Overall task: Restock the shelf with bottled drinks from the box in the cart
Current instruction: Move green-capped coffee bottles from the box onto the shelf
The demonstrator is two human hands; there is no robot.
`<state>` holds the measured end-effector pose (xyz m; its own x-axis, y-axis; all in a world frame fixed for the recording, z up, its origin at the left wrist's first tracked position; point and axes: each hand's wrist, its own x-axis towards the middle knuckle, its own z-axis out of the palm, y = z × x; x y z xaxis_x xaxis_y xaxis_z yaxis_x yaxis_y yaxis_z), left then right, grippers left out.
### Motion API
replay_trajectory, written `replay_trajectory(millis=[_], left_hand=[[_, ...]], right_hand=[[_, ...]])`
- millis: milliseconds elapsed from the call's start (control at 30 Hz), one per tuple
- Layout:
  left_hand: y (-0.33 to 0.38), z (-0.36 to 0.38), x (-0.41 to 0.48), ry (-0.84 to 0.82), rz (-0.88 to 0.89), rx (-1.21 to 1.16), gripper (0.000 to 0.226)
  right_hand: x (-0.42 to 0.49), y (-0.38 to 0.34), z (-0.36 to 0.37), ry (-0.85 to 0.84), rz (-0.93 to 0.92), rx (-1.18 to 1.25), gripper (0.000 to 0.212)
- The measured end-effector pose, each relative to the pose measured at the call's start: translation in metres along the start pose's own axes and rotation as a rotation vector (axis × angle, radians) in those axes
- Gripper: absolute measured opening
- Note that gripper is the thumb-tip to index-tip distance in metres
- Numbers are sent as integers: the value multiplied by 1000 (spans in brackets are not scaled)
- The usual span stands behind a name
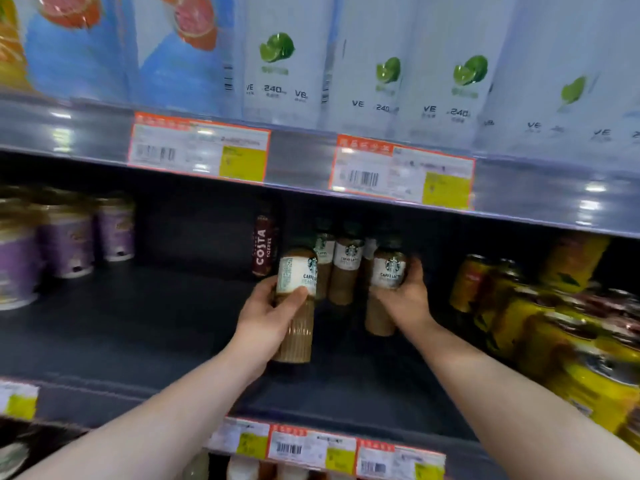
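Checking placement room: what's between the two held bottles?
Head view: shelved latte bottles stand behind the gap between the left bottle and the right bottle; in front, only bare shelf.

Both my arms extended forward, each hand closed around a bottle.

My left hand point(268, 315) grips its bottle point(297, 303) from the left side, thumb laid across the front at the lower edge of the label, fingers wrapped behind and out of sight. My right hand point(405, 299) clasps the second bottle point(386, 289) from the right, fingers curled round the label zone, palm facing left. Both forearms are bare and converge inward; the right hand sits slightly higher and further forward than the left.
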<state>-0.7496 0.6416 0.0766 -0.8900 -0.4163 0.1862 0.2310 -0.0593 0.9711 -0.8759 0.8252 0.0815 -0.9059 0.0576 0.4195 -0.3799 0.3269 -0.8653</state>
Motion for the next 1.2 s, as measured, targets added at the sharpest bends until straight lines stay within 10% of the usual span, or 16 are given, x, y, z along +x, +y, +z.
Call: replay_trajectory(millis=[767, 1000, 1200], left_hand=[[-16, 15, 54, -181, 24, 60, 38], [-24, 59, 57, -425, 72, 92, 49], [-26, 89, 55, -585, 137, 263, 53]], right_hand=[[48, 24, 21, -26, 42, -212, 62], [6, -13, -10, -148, 30, 21, 6], [-17, -4, -24, -284, 11, 33, 47]])
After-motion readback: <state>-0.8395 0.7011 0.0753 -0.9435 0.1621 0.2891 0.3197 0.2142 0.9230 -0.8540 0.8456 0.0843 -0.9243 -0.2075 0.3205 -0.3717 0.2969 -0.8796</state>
